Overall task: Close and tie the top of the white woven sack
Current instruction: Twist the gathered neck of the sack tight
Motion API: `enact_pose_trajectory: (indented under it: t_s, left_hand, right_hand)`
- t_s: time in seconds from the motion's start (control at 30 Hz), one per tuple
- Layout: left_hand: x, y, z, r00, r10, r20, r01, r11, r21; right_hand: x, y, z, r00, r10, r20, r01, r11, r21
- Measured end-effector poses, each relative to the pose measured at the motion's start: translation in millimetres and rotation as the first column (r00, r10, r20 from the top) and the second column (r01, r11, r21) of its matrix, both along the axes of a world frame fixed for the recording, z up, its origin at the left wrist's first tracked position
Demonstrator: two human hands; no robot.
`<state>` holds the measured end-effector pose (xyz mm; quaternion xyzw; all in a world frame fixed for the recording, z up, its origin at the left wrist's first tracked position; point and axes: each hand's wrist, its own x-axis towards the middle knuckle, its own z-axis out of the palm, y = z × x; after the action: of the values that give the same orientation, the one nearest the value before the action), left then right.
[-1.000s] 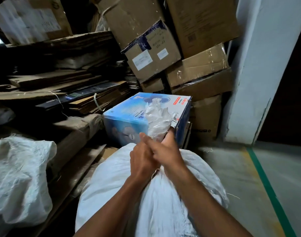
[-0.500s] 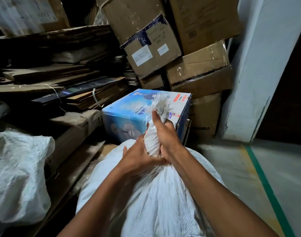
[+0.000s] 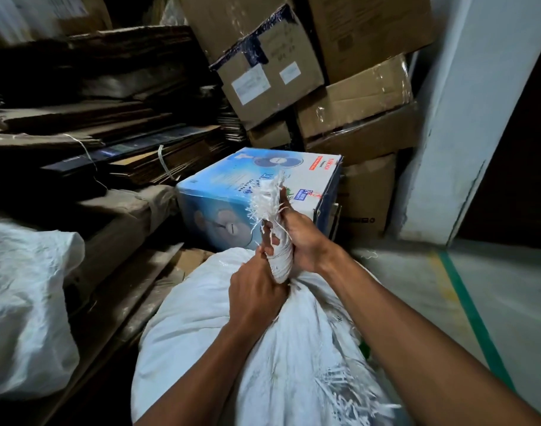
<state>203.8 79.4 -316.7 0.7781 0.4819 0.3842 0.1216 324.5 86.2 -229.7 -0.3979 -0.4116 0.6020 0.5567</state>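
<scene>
Your right hand (image 3: 303, 238) and left hand (image 3: 256, 290) both clench the twisted neck (image 3: 280, 259) of the white woven sack (image 3: 207, 327), near centre. Mouth gathered; no tie visible yet.

Dim, shadowy left side; wide-angle bending and blur at edges.

I note a dim storeroom: stacked brown cardboard cartons (image 3: 352, 96), flattened cardboard sheets (image 3: 103, 118), pale painted wall pillar (image 3: 465, 118), grey concrete floor (image 3: 515, 302) with green line (image 3: 475, 318).
</scene>
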Motion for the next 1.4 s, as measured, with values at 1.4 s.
enact_pose_trajectory:
  t_s: [1.4]
  left_hand:
    - [-40, 14, 104, 0.945, -0.186, 0.269, 0.259, 0.929, -0.264]
  right_hand:
    - [-5, -66, -62, 0.026, -0.12, 0.992, -0.093, 0.988, 0.122]
